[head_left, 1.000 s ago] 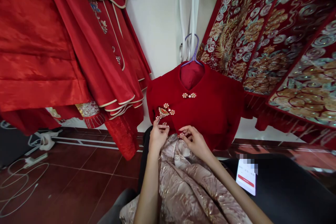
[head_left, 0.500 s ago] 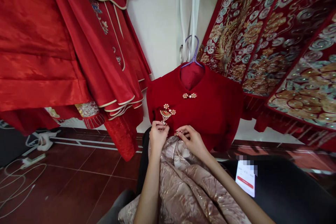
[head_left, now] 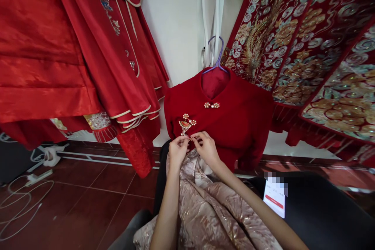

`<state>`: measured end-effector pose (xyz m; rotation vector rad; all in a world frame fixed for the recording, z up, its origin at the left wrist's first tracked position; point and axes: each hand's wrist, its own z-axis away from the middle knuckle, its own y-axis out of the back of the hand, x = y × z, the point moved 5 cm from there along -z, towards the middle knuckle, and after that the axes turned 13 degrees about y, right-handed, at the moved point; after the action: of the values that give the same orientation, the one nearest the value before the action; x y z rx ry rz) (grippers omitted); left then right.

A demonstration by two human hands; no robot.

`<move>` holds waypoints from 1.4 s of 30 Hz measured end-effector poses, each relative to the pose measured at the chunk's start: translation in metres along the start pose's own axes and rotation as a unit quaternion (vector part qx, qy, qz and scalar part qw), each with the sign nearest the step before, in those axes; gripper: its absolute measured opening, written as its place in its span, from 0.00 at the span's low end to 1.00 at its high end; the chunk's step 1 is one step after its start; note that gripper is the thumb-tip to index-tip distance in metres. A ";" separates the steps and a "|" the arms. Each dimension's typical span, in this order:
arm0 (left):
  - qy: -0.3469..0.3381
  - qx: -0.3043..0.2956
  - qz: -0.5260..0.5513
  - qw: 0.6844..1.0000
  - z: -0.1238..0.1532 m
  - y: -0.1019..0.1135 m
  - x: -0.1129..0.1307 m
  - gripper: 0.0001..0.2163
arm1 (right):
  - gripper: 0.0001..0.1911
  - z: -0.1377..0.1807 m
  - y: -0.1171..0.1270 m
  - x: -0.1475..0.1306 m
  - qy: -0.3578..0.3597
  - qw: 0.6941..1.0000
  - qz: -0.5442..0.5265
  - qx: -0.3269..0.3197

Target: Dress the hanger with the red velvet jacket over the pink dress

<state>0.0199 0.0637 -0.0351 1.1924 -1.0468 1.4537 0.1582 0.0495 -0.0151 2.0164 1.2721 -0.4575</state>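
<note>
A dark red velvet top (head_left: 237, 113) hangs on a purple hanger (head_left: 216, 56) in front of me. It has a pearl clasp at the collar (head_left: 211, 105) and a gold fan-shaped brooch with pearls (head_left: 186, 123) below. My left hand (head_left: 177, 151) and my right hand (head_left: 206, 147) meet just under the brooch, both pinching a small pearl fastener on the front of the top. Under my forearms lies a pale pink brocade fabric (head_left: 205, 211).
Red satin robes (head_left: 73, 47) hang at the left, and red skirts embroidered in gold and silver (head_left: 307, 39) hang at the right. A white card (head_left: 274, 199) lies on a dark surface at my right. White cables (head_left: 20, 199) trail over the brown tiled floor.
My right hand has moved left and up to meet my left hand under the brooch. The two hands were apart a second ago and now pinch the same spot.
</note>
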 end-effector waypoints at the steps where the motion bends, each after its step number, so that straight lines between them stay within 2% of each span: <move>1: -0.001 -0.001 -0.002 1.000 0.000 0.000 0.000 0.09 | 0.09 0.001 -0.001 -0.001 0.001 1.000 0.001 0.009; 4: -0.012 -0.006 -0.022 1.000 -0.002 0.000 -0.001 0.10 | 0.09 0.004 -0.002 -0.001 0.003 0.999 -0.006 0.034; 12: -0.085 0.036 -0.114 0.989 -0.005 0.003 0.000 0.07 | 0.07 0.006 -0.006 0.000 0.009 0.999 -0.002 0.047; 25: -0.123 0.009 -0.133 0.983 -0.004 0.006 0.004 0.05 | 0.08 0.005 -0.008 0.002 0.009 0.999 0.009 0.034; 29: -0.121 0.027 -0.135 0.983 -0.004 0.013 0.007 0.08 | 0.09 0.006 0.002 -0.003 -0.005 0.999 -0.037 0.016; 34: -0.136 0.037 -0.180 0.974 0.004 0.023 0.019 0.08 | 0.09 0.023 0.030 -0.008 -0.032 0.998 -0.053 -0.006; 38: -0.178 0.002 -0.259 0.949 0.019 0.013 0.029 0.09 | 0.09 0.038 0.044 -0.003 -0.057 0.996 -0.069 -0.029; 42: -0.183 0.027 -0.310 0.933 0.023 0.006 0.029 0.10 | 0.12 0.039 0.037 -0.005 -0.040 0.991 -0.119 -0.039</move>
<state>0.0155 0.0443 -0.0034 1.6886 -0.7596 0.7860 0.1911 0.0081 -0.0256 1.7725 1.4636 -0.5847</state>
